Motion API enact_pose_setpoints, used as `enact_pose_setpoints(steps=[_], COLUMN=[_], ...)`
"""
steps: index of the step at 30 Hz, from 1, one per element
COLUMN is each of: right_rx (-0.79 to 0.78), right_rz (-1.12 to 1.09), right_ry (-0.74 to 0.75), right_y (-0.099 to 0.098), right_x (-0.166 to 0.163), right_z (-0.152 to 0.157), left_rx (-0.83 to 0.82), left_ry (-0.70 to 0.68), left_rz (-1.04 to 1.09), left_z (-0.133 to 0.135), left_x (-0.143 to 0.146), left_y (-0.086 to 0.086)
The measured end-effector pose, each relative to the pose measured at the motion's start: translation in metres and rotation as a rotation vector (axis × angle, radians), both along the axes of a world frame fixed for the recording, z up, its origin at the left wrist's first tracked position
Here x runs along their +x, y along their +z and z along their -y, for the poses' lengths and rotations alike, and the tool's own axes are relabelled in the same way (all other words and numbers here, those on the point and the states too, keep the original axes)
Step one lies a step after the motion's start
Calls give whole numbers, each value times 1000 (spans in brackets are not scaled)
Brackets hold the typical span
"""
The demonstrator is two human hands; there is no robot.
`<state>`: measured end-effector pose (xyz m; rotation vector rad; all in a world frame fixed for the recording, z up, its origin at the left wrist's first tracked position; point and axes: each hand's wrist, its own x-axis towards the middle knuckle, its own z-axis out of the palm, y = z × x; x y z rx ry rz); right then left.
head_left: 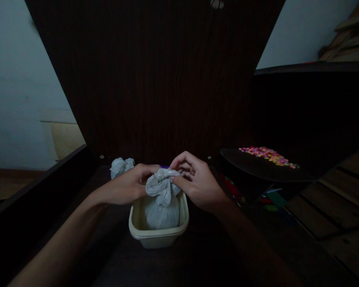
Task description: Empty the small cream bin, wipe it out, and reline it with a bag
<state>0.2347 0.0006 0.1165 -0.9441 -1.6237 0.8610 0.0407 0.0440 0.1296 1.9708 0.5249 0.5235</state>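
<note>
- Low in the scene, a cream plastic tub is filled by an upright, pale plastic bag, gathered top uppermost.
- That top's right edge is pinched by the right hand.
- Its left is flanked by the left hand; fingertips hidden, grip untellable.

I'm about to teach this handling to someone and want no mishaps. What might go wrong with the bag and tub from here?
The thin-looking bag might tear at its crumpled top, where the right hand appears to pinch it. The tub could slide or tip if the bag is tugged; the left hand has its fingers mostly hidden, so I can't tell whether they steady anything.
</note>
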Motion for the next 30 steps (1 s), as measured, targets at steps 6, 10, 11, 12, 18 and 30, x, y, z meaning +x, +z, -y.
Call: enact_pose_setpoints(steps=[6, 10, 11, 12, 18, 30], right_rx=[137, 208, 236, 266, 458, 319], right_rz=[126, 214, 240, 267, 424, 403], right_ry=[-86, -110, -125, -140, -266, -71], right_y=[1, 4, 4, 5, 3, 9], right_x=[1, 3, 3, 3, 2, 10], right_z=[3, 5, 6, 6, 7, 15], left_rx=[69, 75, 66, 54, -133, -347], left_ry=[25, 16, 13, 9, 28, 128], left_rz=[16, 65, 80, 92, 111, 266], left_z=[1, -1, -2, -2, -1, 3], left_x=[-2, -2, -1, -1, -2, -1], left_y=[2, 2, 2, 2, 0, -5])
